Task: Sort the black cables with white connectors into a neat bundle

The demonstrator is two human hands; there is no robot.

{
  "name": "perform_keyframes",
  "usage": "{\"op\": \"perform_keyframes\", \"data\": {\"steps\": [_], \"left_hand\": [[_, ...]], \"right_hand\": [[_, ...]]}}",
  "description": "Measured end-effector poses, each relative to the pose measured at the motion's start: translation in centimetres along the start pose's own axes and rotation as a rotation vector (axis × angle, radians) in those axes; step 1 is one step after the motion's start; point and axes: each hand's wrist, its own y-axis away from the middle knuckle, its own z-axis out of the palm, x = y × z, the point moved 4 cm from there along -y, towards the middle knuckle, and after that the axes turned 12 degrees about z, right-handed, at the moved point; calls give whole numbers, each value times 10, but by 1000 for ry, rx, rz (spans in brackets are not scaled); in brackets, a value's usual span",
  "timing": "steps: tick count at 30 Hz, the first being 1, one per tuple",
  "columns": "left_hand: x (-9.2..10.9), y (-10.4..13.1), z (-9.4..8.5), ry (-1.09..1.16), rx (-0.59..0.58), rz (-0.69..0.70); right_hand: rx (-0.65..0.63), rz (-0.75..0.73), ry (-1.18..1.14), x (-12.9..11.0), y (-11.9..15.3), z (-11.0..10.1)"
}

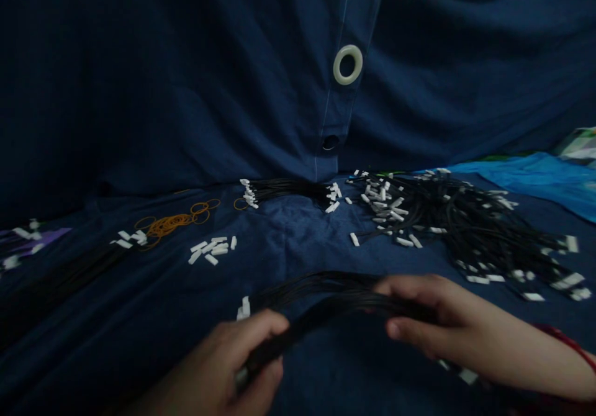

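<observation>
A bundle of thin black cables (335,301) arches between my two hands, low over the blue cloth. My left hand (246,354) is closed around its left end, where white connectors (244,307) stick out just past the fingers. On the right, my right hand (433,316) wraps the other end, thumb below and fingers over the top. A few white connectors (467,375) poke out beneath that hand. Some strands at the back of the bundle hang loosely apart from the main bunch.
A neat cable bundle (291,188) lies at the back, with a large tangled cable pile (447,217) to its right. Orange rubber bands (174,222), loose white connectors (214,248) and long dark cables (69,273) lie left. Blue fabric (531,177) lies at the far right.
</observation>
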Motion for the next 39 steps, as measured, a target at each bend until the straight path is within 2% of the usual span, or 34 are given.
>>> {"op": "perform_keyframes", "data": {"steps": [2,4,6,8,12,17,19,21,25,27,30,32,34,36,39], "left_hand": [[-8,-10,-11,-208,-2,32],[-16,-19,-14,-355,-74,96],[-23,-24,-10,-440,-154,115],[-26,-26,-4,-492,-187,100],[-26,-26,5,-591,-174,121],[-32,-21,9,-669,-179,148],[-31,-18,10,-715,-170,177],[-26,-17,10,-769,-195,173],[-9,-21,8,-800,-371,91],[0,-21,8,-787,-454,84],[3,-19,5,-793,-478,77],[-4,-23,-4,-788,-437,70],[-16,-36,-20,-787,-372,84],[-31,-63,-45,-862,-303,123],[-62,-121,-86,-991,-225,124]], "right_hand": [[163,-17,258,4,-5,-13],[265,6,412,10,-11,-20],[308,36,512,17,-18,-20],[354,16,626,21,-22,-16],[475,-76,856,20,-25,-6],[556,-181,941,19,-29,-2],[554,-207,950,21,-28,-4],[482,-159,952,26,-28,-6],[329,-47,1014,27,-28,-1],[311,-40,1059,23,-28,6],[320,-53,1094,15,-28,10],[316,-71,1107,6,-29,4],[329,-93,1123,-6,-37,-11],[386,-104,1146,-22,-56,-37],[555,-61,1169,-47,-105,-83]]}}
